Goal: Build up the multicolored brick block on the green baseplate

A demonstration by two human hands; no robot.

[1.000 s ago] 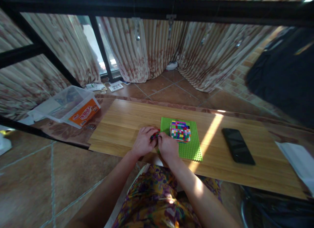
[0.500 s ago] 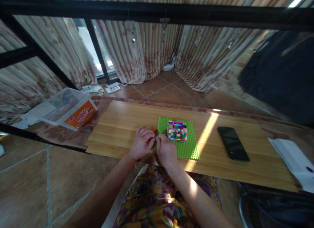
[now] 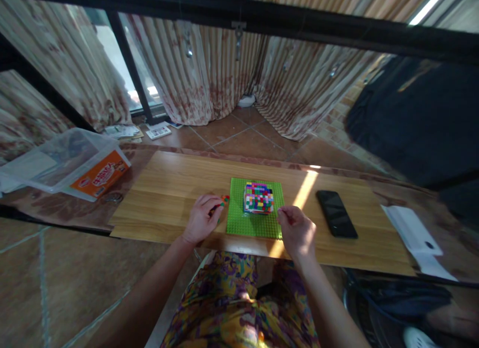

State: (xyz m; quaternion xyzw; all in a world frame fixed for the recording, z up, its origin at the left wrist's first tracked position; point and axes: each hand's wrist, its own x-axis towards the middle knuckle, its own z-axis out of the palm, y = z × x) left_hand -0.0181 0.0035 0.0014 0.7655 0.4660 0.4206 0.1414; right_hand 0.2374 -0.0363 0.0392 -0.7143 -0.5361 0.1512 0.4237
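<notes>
A multicoloured block of small toy bricks (image 3: 258,198) stands on the green studded baseplate (image 3: 254,228). Left of the plate, my left hand (image 3: 203,217) is closed, with bits of red and green toy bricks showing between thumb and fingers. Beside its fingertips lie a few loose orange and red bricks (image 3: 225,198), partly covered by the hand. My right hand (image 3: 298,231) is at the plate's right edge, thumb and fingers pinched together; whatever they hold is too small to make out.
A black phone (image 3: 336,214) lies to the right on the wooden board (image 3: 168,188), and a white case-like object (image 3: 413,230) rests past it. At far left sits a clear plastic bin (image 3: 75,158) with an orange label. A dark metal bar (image 3: 284,23) crosses overhead.
My right hand has moved away from my left, from the baseplate's left side to its right edge. My left hand stays by the loose bricks. The whole view has shifted slightly.
</notes>
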